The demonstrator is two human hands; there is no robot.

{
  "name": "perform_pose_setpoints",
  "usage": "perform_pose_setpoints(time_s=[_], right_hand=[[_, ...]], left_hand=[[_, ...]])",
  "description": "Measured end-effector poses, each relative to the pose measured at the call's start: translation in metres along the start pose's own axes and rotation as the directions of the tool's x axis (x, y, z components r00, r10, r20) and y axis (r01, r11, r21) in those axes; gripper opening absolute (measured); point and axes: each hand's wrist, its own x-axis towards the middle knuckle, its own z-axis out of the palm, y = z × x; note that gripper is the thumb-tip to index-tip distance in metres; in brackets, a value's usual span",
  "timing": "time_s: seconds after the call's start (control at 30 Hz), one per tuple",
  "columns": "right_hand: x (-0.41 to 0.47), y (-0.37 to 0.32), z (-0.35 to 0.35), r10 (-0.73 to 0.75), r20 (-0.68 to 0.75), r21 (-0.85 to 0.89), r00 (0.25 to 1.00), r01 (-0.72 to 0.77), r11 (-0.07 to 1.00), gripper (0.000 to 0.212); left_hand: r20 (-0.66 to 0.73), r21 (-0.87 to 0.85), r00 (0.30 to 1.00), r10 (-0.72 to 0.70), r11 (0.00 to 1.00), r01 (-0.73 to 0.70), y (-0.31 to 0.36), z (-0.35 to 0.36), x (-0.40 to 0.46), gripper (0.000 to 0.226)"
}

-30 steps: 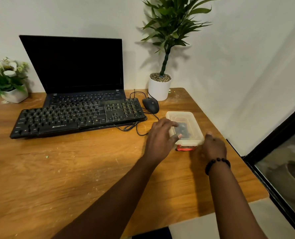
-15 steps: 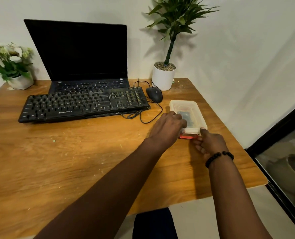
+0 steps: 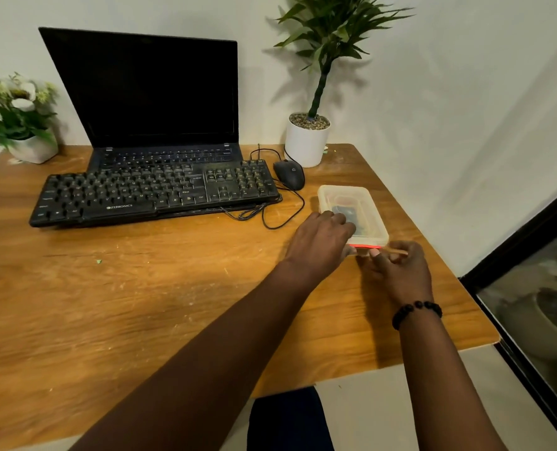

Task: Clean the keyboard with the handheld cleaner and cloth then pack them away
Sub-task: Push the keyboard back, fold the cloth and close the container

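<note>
Two hands: both were at the near end of the box (image 3: 352,193), at the desk's (image 3: 140,304) right side
Box: translucent, lid on, red seal showing along its near edge; long axis ran away from the person, tilted slightly left
Contents: a dark item showed through the lid, judged to be the cleaner; the cloth could not be made out
Left hand (image 3: 319,242): lay on the lid's near-left corner, fingers curled over its edge, holding it down
Right hand (image 3: 397,268): fingers curled at the near-right corner, pinching at the lid's lip; how firm the grasp was could not be told
Key relation: the lid's lip lay directly ahead of the right fingertips, touching them; the box extended forward from both hands, so a lift would peel the lid from the near end away from the person
Nearer hand: right was better placed to lift, left to steady
Keyboard (image 3: 153,193): well apart to the left, in front of the laptop (image 3: 146,92), dusty, untouched
Step judged: opening the box; cleaning not yet begun
Risk: box could slide if the left hand eased
</note>
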Motion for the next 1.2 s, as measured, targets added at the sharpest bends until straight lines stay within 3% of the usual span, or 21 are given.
perform_pose_setpoints(time_s=[0.07,0.13,0.23,0.37,0.5,0.57,0.63,0.73,0.83,1.1,1.2], right_hand=[[0.0,0.006,-0.001,-0.12,-0.038,-0.086,0.992,0.117,0.989,0.051],[-0.001,0.011,0.001,-0.187,-0.025,-0.036,0.982,0.186,0.982,0.048],[0.002,0.011,0.0,-0.186,-0.039,0.035,0.982,0.187,0.982,0.04],[0.016,0.0,-0.011,-0.183,0.06,0.002,0.981,0.183,0.983,0.029],[0.032,-0.024,-0.001,-0.277,-0.078,-0.108,0.958,0.268,0.957,0.033],[0.052,-0.042,0.011,-0.32,0.043,-0.251,0.946,0.321,0.913,0.037],[0.08,-0.056,0.024,-0.273,0.207,-0.401,0.939,0.336,0.852,0.047],[0.116,-0.066,0.042,-0.083,0.324,-0.483,0.942,0.24,0.842,0.06],[0.144,-0.062,0.056,0.03,0.326,-0.471,0.945,0.135,0.872,0.063],[0.154,-0.057,0.053,0.131,0.417,-0.117,0.899,-0.09,0.989,0.015],[0.159,-0.056,0.051,0.198,0.484,0.002,0.853,-0.227,0.974,0.013]], left_hand=[[-0.014,-0.018,1.0,-0.007,1.0,0.007,0.0,0.001,-0.001,0.029],[-0.035,-0.039,0.999,-0.022,0.999,0.02,0.0,0.001,-0.001,0.022],[-0.052,-0.082,0.998,-0.046,0.996,0.042,0.0,0.003,0.0,0.018],[-0.042,-0.141,0.997,-0.072,0.988,0.065,-0.002,0.004,-0.001,0.021],[-0.037,-0.207,0.994,-0.104,0.974,0.094,-0.004,0.006,-0.003,0.023],[-0.036,-0.226,0.993,-0.114,0.969,0.103,-0.004,0.005,-0.003,0.023],[-0.039,-0.251,0.991,-0.13,0.961,0.116,-0.004,0.005,-0.004,0.022],[-0.035,-0.291,0.985,-0.169,0.945,0.152,-0.002,0.006,-0.005,0.02],[-0.036,-0.326,0.981,-0.192,0.93,0.17,-0.002,0.009,-0.006,0.019],[-0.031,-0.378,0.983,-0.184,0.912,0.159,-0.003,0.009,-0.008,0.018],[-0.031,-0.384,0.981,-0.19,0.908,0.164,-0.003,0.008,-0.007,0.019]])
